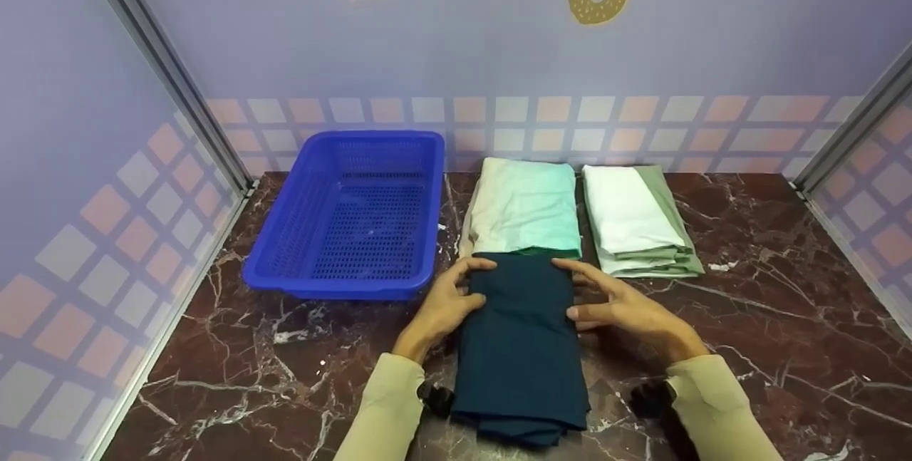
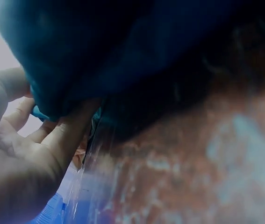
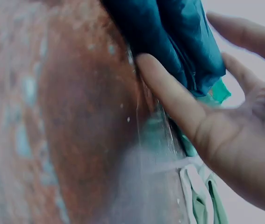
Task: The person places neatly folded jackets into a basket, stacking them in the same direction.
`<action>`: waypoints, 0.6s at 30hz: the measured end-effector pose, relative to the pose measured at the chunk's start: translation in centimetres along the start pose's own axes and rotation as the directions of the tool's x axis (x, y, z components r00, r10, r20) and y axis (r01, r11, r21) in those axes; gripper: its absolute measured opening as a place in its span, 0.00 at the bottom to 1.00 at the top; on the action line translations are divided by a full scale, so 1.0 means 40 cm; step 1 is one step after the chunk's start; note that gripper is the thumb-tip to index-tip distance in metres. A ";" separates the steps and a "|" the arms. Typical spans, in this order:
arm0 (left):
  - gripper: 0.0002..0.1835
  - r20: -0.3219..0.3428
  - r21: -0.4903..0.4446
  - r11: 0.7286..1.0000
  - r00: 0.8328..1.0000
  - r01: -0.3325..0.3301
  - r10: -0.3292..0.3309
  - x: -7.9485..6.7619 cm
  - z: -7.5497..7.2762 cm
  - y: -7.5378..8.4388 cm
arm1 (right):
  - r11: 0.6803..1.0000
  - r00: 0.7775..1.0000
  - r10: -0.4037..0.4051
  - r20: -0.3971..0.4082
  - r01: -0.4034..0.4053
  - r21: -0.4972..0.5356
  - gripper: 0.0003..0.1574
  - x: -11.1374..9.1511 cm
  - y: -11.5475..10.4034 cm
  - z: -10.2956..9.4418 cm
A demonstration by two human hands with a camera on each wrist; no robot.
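Note:
A folded dark navy cloth (image 1: 524,347), long and layered, lies on the marbled tabletop at the front middle. Its far edge meets a folded pale mint and cream cloth (image 1: 527,208). My left hand (image 1: 445,304) holds the navy cloth near its far left corner, fingers on top and thumb at the side; in the left wrist view part of the thumb is hidden by the cloth. On the opposite side, my right hand (image 1: 620,304) touches the far right corner with its fingers extended and spread. The right thumb (image 3: 165,84) rests against the cloth's side.
A blue perforated plastic basket (image 1: 431,247) stands at the back left. At the back right lies a folded white and green cloth (image 1: 630,222). Patterned panels (image 1: 470,40) border the marbled tabletop (image 1: 755,318) at the back and both sides.

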State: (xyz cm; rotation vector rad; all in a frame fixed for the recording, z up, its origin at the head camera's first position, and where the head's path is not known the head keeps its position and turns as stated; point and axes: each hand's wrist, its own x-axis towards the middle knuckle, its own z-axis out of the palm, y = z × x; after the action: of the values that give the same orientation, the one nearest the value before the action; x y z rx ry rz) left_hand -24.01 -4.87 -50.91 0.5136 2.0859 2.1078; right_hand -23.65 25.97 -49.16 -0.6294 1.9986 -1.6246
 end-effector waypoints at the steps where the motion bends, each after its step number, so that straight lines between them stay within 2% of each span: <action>1: 0.29 -0.002 -0.012 1.000 1.000 -0.003 0.003 0.000 -0.001 0.000 | 1.000 1.000 -0.004 0.014 0.004 0.012 0.46 0.000 0.001 0.001; 3: 0.29 -0.006 -0.022 1.000 1.000 -0.012 0.012 -0.004 0.001 0.019 | 0.999 1.000 -0.001 0.027 0.000 0.045 0.46 0.003 0.003 0.006; 7: 0.28 -0.004 -0.019 0.999 0.999 -0.033 0.033 -0.005 0.003 0.039 | 0.999 0.999 0.017 -0.032 -0.016 0.051 0.44 0.011 0.012 0.019; 12: 0.28 0.025 0.013 0.999 0.999 -0.045 0.045 0.008 -0.009 0.007 | 0.999 0.997 -0.034 -0.064 0.035 0.028 0.45 0.022 0.019 0.031; 15: 0.30 0.069 -0.015 1.000 0.998 0.011 -0.010 0.002 -0.014 0.012 | 0.996 0.994 -0.086 -0.072 0.086 -0.001 0.46 0.028 0.020 0.036; 18: 0.34 0.119 -0.033 0.995 0.989 0.093 -0.088 -0.008 -0.019 0.021 | 0.993 0.989 -0.115 -0.088 0.111 -0.047 0.47 0.031 0.022 0.037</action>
State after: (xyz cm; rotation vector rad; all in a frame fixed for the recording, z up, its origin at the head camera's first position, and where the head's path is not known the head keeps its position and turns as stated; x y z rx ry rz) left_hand -23.84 -5.74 -50.11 0.5151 1.9626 2.0122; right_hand -23.73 24.24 -50.37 -0.7083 2.1010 -1.7094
